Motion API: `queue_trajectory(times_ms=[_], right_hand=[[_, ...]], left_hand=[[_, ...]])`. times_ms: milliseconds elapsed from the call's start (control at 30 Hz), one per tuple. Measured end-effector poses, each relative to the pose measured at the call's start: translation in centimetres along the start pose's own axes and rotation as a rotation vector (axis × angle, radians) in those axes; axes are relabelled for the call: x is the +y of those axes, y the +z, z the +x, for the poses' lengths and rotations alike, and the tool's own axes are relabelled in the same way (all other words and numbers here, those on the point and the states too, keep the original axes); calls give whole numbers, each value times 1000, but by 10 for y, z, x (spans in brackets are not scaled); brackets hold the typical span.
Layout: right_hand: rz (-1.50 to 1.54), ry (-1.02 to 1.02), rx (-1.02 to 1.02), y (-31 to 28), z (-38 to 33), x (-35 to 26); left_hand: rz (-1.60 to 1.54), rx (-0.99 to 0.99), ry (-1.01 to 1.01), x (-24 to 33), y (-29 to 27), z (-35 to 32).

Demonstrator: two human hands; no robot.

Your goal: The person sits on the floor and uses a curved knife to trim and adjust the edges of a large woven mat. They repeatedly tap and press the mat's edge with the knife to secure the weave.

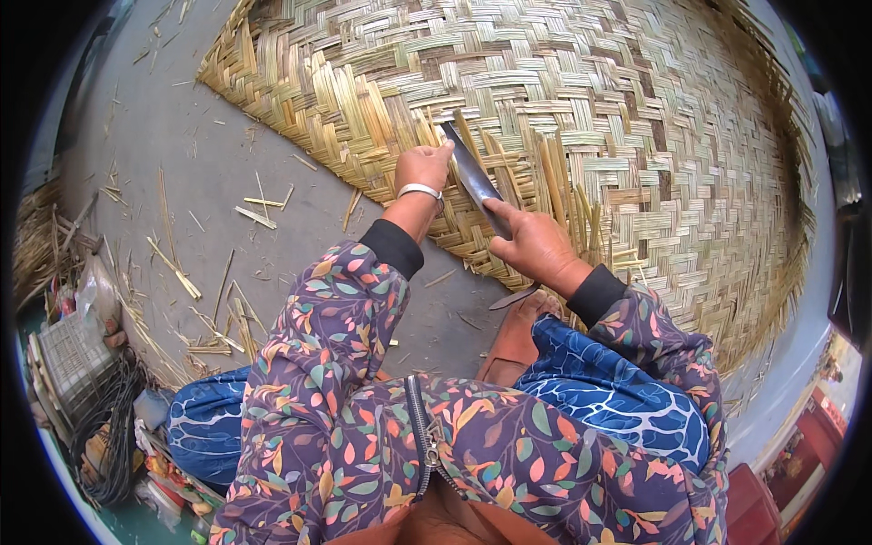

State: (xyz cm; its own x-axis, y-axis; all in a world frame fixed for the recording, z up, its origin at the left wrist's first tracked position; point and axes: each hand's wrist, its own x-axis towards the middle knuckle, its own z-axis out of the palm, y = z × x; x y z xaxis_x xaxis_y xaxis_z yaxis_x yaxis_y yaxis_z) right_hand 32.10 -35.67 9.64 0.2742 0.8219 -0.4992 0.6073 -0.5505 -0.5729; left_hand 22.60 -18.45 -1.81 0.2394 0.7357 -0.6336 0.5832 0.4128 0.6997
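Bamboo mat point(581, 118), frame centre: right hand point(536, 245) clamps blade point(472, 173) beside left hand point(422, 168), fingers curled on strips point(427, 132); a slip risks cutting them.

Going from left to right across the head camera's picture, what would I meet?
Coiled black cable → loose bamboo strips on the floor → left hand → metal blade → right hand → woven bamboo mat's right part.
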Motion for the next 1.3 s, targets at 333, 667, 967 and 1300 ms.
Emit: queue_trajectory(times_ms=[333,667,967,1300], right_hand=[[-72,-30,11,-9,0,3],[-275,-15,-125,-58,-48,-7],[137,139,-82,-87,-65,-6],[474,32,86,-78,-65,22]], left_hand=[[439,84,487,8,-18,-29],[563,81,508,-1,-28,-18],[512,128,459,5,-22,-15],[106,-60,327,39,15,-18]])
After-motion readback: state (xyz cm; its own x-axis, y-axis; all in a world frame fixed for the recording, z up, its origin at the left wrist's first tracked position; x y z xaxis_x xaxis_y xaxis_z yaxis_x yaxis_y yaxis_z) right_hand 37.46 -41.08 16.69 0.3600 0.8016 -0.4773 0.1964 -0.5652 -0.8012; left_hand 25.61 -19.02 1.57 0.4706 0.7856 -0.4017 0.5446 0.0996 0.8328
